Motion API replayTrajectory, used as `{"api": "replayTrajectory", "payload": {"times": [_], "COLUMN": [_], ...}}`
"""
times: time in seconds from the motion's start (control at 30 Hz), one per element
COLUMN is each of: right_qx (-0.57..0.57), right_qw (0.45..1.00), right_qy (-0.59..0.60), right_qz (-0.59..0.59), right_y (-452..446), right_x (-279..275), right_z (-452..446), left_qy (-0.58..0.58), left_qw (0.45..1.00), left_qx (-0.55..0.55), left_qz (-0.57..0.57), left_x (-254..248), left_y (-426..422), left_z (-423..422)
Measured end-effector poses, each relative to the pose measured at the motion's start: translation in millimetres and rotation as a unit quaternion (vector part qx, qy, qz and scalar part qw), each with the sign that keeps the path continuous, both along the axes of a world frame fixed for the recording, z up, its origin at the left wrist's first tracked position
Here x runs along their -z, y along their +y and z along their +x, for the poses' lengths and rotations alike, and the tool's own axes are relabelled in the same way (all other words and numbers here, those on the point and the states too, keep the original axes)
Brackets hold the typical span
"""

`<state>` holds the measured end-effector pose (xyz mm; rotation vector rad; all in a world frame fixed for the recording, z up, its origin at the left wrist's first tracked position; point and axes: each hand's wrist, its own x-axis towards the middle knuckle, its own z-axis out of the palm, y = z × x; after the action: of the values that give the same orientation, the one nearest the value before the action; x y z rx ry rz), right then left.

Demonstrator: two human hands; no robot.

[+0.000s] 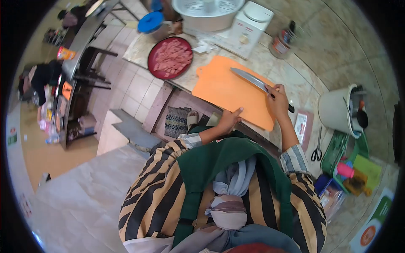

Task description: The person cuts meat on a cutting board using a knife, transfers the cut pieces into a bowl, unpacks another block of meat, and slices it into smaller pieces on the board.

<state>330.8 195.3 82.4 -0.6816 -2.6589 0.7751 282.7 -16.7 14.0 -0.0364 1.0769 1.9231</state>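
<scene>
My right hand is closed around the handle of a kitchen knife. Its blade lies across an orange cutting board and points to the upper left. At the board's near edge is my left hand, with the thumb over the rim and the other fingers partly hidden; it appears to grip that edge. Beyond the board's upper left corner stands a dark red plate heaped with pink strips of meat.
A white kitchen scale, a large pale basin and a glass jar stand behind the board. To the right are black scissors, a white bucket of utensils and a green basket. People work at a far-left table.
</scene>
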Motion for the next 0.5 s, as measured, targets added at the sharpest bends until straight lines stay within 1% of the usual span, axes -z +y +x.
{"api": "replayTrajectory", "payload": {"times": [0.07,0.1,0.13,0.17,0.2,0.23,0.27,0.3,0.33,0.37,0.4,0.43,0.47,0.5], "right_qx": [0.011,0.018,0.034,0.091,0.092,0.020,0.058,0.071,0.080,0.106,0.149,0.191,0.271,0.358], "right_qw": [0.999,0.999,0.998,0.993,0.989,0.998,0.996,0.996,0.987,0.985,0.976,0.960,0.940,0.912], "right_qy": [0.016,0.031,0.043,0.013,0.098,-0.054,-0.061,0.014,0.088,0.085,0.142,0.200,0.208,0.199], "right_qz": [0.028,0.019,0.014,-0.075,-0.069,0.013,0.009,0.059,0.111,0.109,0.078,0.047,0.012,0.035], "right_y": [15,16,20,27,23,28,25,17,10,9,11,9,0,-5], "right_x": [38,49,61,87,80,77,64,50,42,42,42,42,38,42], "right_z": [17,19,22,21,23,30,44,57,71,93,122,152,182,213], "left_qy": [-0.078,-0.121,-0.128,-0.139,-0.131,-0.097,-0.061,-0.044,-0.042,-0.018,0.008,0.022,0.028,0.072], "left_qw": [0.986,0.968,0.954,0.939,0.919,0.904,0.888,0.886,0.871,0.881,0.890,0.888,0.880,0.872], "left_qx": [0.084,0.157,0.210,0.274,0.342,0.386,0.426,0.432,0.458,0.437,0.413,0.408,0.424,0.431], "left_qz": [-0.125,-0.151,-0.173,-0.154,-0.145,-0.155,-0.164,-0.166,-0.171,-0.182,-0.190,-0.210,-0.213,-0.221], "left_x": [-3,2,2,3,5,7,7,-15,-17,-18,-19,-26,-29,-30], "left_y": [16,16,17,15,13,12,9,9,8,8,11,17,25,35], "left_z": [1,-2,-3,-8,-11,-14,-15,-16,-15,-18,-19,-20,-20,-19]}}
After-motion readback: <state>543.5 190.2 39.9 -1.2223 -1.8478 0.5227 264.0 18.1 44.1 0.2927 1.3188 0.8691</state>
